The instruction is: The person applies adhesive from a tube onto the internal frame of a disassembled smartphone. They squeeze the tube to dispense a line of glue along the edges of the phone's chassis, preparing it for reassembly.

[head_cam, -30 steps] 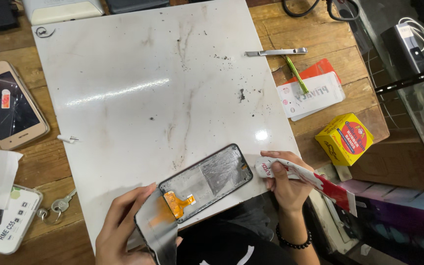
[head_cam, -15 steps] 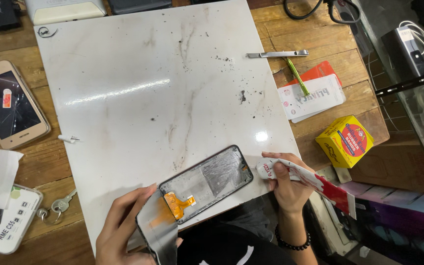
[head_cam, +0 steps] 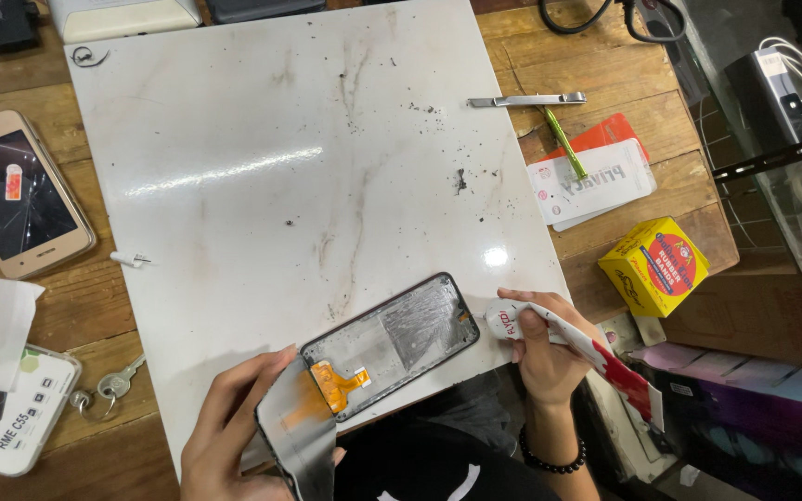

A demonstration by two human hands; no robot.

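Right hand (head_cam: 542,357) clenched around a squeezed, crumpled glue tube (head_cam: 575,345), white with red patches, nozzle end aimed left and sitting just beside the right end of the phone screen assembly (head_cam: 392,341); tube tail trailing down to the right past the wrist, with a dark beaded bracelet (head_cam: 549,460) around that wrist. Left hand (head_cam: 234,427) grasping a peeled dark backing sheet (head_cam: 301,436) at the lower left end of the assembly, fingers spread along the sheet's left edge, thumb partly hidden behind it. Screen assembly lying face down and tilted, lower left to upper right, at the near edge of the white marble-patterned work board (head_cam: 262,186), silvery inner side up, dark rim around it, an orange flex cable (head_cam: 336,385) exposed near the lifted sheet. Board scuffed and speckled with dark bits, resting on a wooden table (head_cam: 670,186). On the right side of the table, a metal tweezer (head_cam: 526,98) just off the board's upper right, a green pen-like tool (head_cam: 564,142) below it, lying over white and orange packets (head_cam: 596,172), and a yellow cardboard box (head_cam: 653,265) nearer the right hand. On the left, a gold phone with a cracked screen (head_cam: 19,195), a small white cap (head_cam: 130,259) at the board's edge, keys (head_cam: 109,385), and a clear phone case with a printed card (head_cam: 13,408).
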